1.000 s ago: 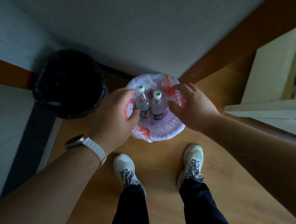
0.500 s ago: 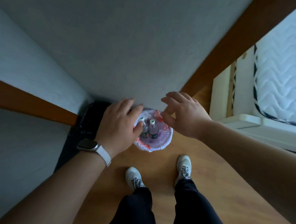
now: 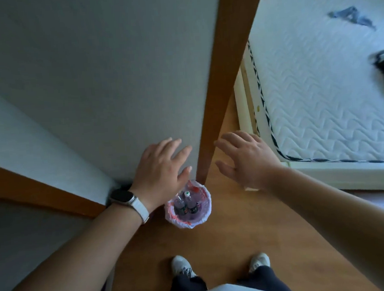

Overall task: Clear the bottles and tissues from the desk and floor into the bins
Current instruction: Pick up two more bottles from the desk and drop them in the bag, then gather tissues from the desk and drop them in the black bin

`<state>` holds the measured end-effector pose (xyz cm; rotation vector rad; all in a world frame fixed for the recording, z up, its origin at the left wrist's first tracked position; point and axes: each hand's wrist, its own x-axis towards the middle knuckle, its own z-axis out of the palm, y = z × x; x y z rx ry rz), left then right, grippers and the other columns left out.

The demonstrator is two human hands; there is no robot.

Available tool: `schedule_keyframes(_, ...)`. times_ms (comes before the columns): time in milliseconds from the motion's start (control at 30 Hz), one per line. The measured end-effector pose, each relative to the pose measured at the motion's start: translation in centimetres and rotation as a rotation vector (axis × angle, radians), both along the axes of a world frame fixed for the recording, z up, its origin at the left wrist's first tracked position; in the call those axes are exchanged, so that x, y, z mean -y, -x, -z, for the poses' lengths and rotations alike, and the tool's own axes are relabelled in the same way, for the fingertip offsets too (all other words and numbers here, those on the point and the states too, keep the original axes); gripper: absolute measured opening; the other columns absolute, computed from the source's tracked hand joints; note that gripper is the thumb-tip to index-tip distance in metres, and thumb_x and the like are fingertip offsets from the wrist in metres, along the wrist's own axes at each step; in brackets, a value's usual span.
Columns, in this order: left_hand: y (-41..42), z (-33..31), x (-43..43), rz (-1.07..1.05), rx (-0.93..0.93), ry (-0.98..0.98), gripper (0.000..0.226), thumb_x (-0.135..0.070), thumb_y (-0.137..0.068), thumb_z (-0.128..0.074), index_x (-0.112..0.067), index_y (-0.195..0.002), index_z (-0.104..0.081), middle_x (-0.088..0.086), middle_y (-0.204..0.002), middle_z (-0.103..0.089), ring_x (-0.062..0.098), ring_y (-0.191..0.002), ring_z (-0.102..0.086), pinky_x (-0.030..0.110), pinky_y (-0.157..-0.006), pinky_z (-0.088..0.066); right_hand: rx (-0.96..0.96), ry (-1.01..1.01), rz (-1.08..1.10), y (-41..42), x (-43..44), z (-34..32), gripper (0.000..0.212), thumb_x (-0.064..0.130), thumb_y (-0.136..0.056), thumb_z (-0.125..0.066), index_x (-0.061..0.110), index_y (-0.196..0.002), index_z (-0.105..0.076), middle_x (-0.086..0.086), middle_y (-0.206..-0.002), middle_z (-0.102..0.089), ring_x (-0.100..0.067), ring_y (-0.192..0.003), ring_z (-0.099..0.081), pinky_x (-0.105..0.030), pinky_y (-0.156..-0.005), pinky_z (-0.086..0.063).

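The small bin [image 3: 189,213] stands on the wood floor [image 3: 226,244] tight against the wall's wooden corner post [image 3: 223,87], so its far side is blocked. Two upright bottles [image 3: 186,204] fill much of its mouth. Near and right sides lie open; both hands, left hand [image 3: 161,169] and right hand [image 3: 247,158], hover empty above.

Two bottles [image 3: 185,203] are standing in one small bin [image 3: 205,221] at six o'clock from the hands. Two hands are showing: the left hand [image 3: 160,172] at nine o'clock of the right hand [image 3: 245,159], both spread and empty. One watch [image 3: 122,197] is sitting on the left wrist. Two shoes [image 3: 181,266] are showing at six o'clock. One mattress [image 3: 317,81] is lying at two o'clock.
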<state>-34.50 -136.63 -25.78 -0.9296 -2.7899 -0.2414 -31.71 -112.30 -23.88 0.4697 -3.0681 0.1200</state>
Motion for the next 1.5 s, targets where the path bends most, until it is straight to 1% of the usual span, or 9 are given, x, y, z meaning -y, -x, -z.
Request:
schedule_keyframes(167,-0.4,-3.7,-5.8,0.069,-0.049,0.011,0.046,-0.037,-0.089,-0.054,-0.015,-0.129,-0.06,0.013,-0.132,-0.058,0.034,-0.123,-0.052,0.047,-0.097,-0.043,-0.041,-0.046,0.059,-2.1,-5.3,-4.0,0.052,0.059,-0.093,-0.035,0.03,-0.136,-0.045,0.005,-0.137,-0.049,-0.02,-0.131,-0.04,-0.04,-0.106,-0.034)
schedule_keyframes(333,-1.9,-7.0,-13.7,0.127,-0.074,0.003,0.047,-0.041,-0.092,-0.045,-0.018,-0.131,-0.059,0.012,-0.135,-0.057,0.032,-0.127,-0.05,0.05,-0.101,-0.041,-0.074,-0.04,0.125,-5.2,-12.7,-7.4,0.052,0.058,-0.094,-0.037,0.03,-0.138,-0.044,0.005,-0.141,-0.046,-0.02,-0.134,-0.037,-0.04,-0.11,-0.03)
schedule_keyframes(533,-3.3,-10.1,-24.5,0.256,-0.163,0.017,0.046,-0.042,-0.094,-0.044,-0.017,-0.13,-0.06,0.013,-0.132,-0.059,0.032,-0.124,-0.053,0.05,-0.101,-0.043,-0.168,-0.02,0.224,-9.3,-23.1,-9.9,0.05,0.055,-0.092,-0.04,0.025,-0.13,-0.052,0.002,-0.131,-0.055,-0.022,-0.127,-0.046,-0.042,-0.104,-0.036)
schedule_keyframes(667,-4.4,-11.7,-31.5,0.324,-0.219,-0.003,0.045,-0.041,-0.093,-0.049,-0.018,-0.13,-0.058,0.011,-0.133,-0.058,0.031,-0.126,-0.051,0.05,-0.104,-0.042,-0.218,-0.033,0.295,-12.3,-30.0,-10.9,0.051,0.055,-0.092,-0.042,0.025,-0.131,-0.054,0.0,-0.133,-0.055,-0.023,-0.127,-0.047,-0.042,-0.104,-0.037)
schedule_keyframes(800,-5.6,-12.5,-38.4,0.418,-0.256,-0.031,0.043,-0.04,-0.091,-0.052,-0.017,-0.127,-0.06,0.012,-0.128,-0.059,0.033,-0.123,-0.052,0.053,-0.098,-0.044,-0.242,-0.037,0.39,-16.1,-36.1,-11.8,0.053,0.056,-0.09,-0.039,0.024,-0.131,-0.054,0.0,-0.133,-0.054,-0.024,-0.127,-0.048,-0.042,-0.105,-0.037)
schedule_keyframes(1000,-7.0,-13.9,-47.4,0.6,-0.34,-0.063,0.043,-0.04,-0.088,-0.055,-0.017,-0.123,-0.061,0.011,-0.127,-0.059,0.03,-0.119,-0.053,0.047,-0.098,-0.038,-0.279,-0.038,0.572,-21.5,-43.4,-12.6,0.053,0.057,-0.091,-0.04,0.026,-0.132,-0.052,0.0,-0.136,-0.053,-0.024,-0.128,-0.046,-0.044,-0.105,-0.038)
schedule_keyframes(1067,-7.3,-14.1,-50.4,0.675,-0.351,-0.076,0.043,-0.04,-0.089,-0.053,-0.016,-0.123,-0.062,0.011,-0.127,-0.059,0.031,-0.118,-0.054,0.048,-0.098,-0.04,-0.294,-0.037,0.636,-23.2,-45.4,-12.7,0.053,0.057,-0.09,-0.04,0.026,-0.131,-0.052,-0.001,-0.136,-0.053,-0.024,-0.127,-0.047,-0.044,-0.104,-0.039)
schedule_keyframes(1200,-7.8,-14.0,-56.2,0.808,-0.337,-0.112,0.043,-0.04,-0.089,-0.053,-0.015,-0.123,-0.062,0.011,-0.127,-0.059,0.032,-0.118,-0.055,0.049,-0.096,-0.044,-0.297,-0.044,0.782,-26.0,-48.7,-12.4,0.053,0.057,-0.089,-0.042,0.026,-0.132,-0.053,0.0,-0.137,-0.053,-0.024,-0.128,-0.046,-0.042,-0.106,-0.036)
schedule_keyframes(1500,-6.2,-12.4,-71.9,1.076,-0.276,-0.184,0.043,-0.041,-0.089,-0.051,-0.016,-0.122,-0.064,0.012,-0.127,-0.061,0.032,-0.118,-0.057,0.048,-0.097,-0.044,-0.253,-0.115,1.097,-29.3,-56.8,-11.9,0.056,0.058,-0.087,-0.041,0.024,-0.131,-0.054,-0.001,-0.135,-0.054,-0.024,-0.128,-0.047,-0.043,-0.104,-0.037)
